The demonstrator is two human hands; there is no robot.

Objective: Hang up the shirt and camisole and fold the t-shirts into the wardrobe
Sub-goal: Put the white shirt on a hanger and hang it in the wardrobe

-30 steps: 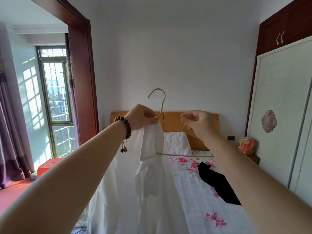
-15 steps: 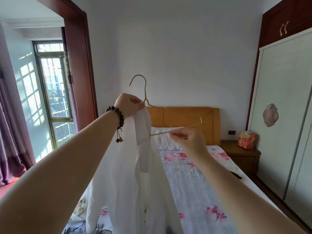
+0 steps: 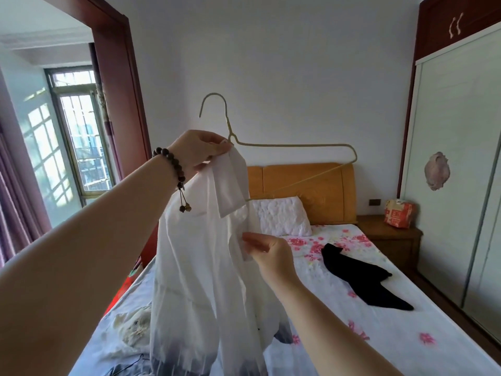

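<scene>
Shirt (image 3: 200, 256), white and sheer, hangs above the bed (image 3: 406, 335) from the left hand (image 3: 199, 150), which pinches its collar together with the hanger (image 3: 292, 144) neck. One hanger shoulder is hidden under the fabric; the other juts out bare. The right hand (image 3: 271, 252) pinches the front edge lower down. The hem is cut off below. A black garment (image 3: 360, 279) lies on the bed, its kind unclear.
</scene>
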